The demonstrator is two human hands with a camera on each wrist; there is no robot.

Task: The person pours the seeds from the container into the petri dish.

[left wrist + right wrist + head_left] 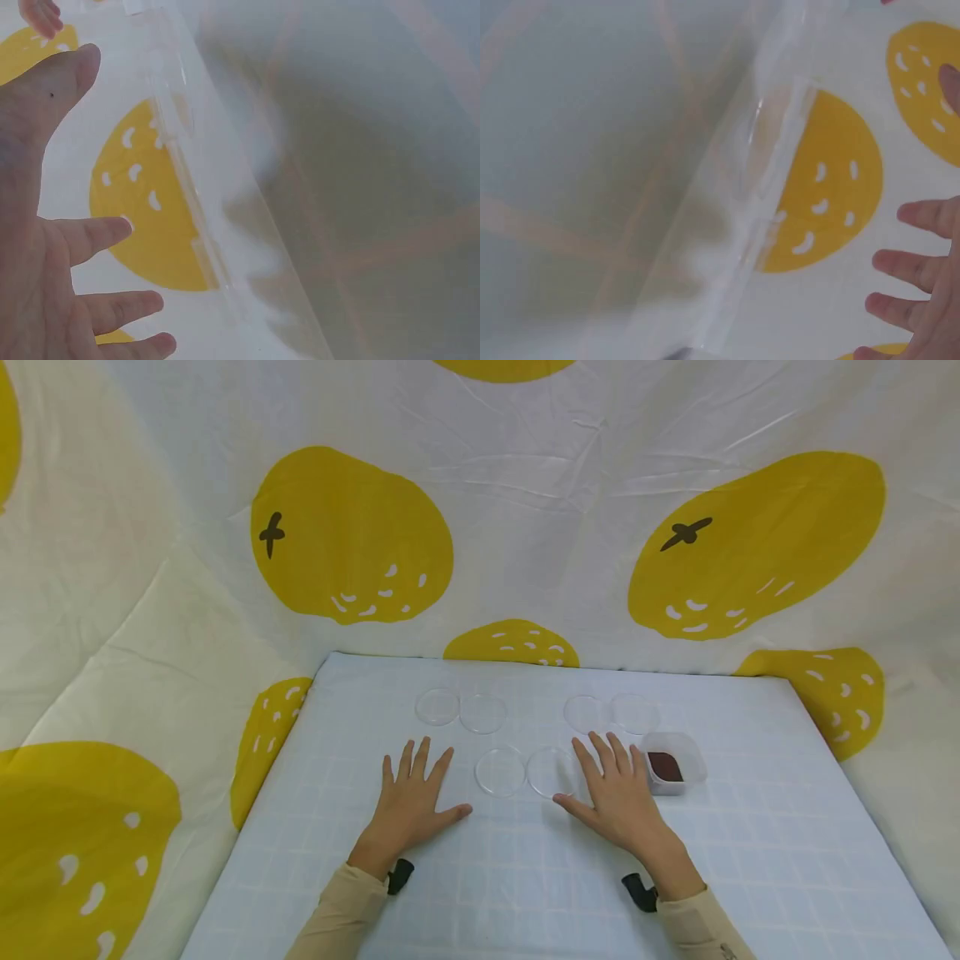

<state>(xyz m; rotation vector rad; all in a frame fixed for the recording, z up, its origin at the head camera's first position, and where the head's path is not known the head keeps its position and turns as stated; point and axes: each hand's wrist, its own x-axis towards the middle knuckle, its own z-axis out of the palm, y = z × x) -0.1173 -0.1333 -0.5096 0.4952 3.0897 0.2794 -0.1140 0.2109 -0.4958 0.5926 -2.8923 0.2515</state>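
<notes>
My left hand (408, 806) is palm down over the table with its fingers spread, holding nothing. The right hand (624, 806) is spread the same way, its thumb and index finger overlapping the edge of a clear round dish (550, 772). Beside that one lies another clear dish (500, 772), between the hands. Two more pairs of thin, clear round dishes sit farther back, one pair (437, 707) at the left and one (634, 714) at the right. Just right of the right fingertips stands a small translucent box (693, 758) with a dark brown piece (664, 767) at it.
A pale blue checked cloth (480, 893) covers the table. White fabric with large yellow fruit prints (352, 535) hangs behind it and at both sides. Black wrist straps (640, 892) sit under each wrist.
</notes>
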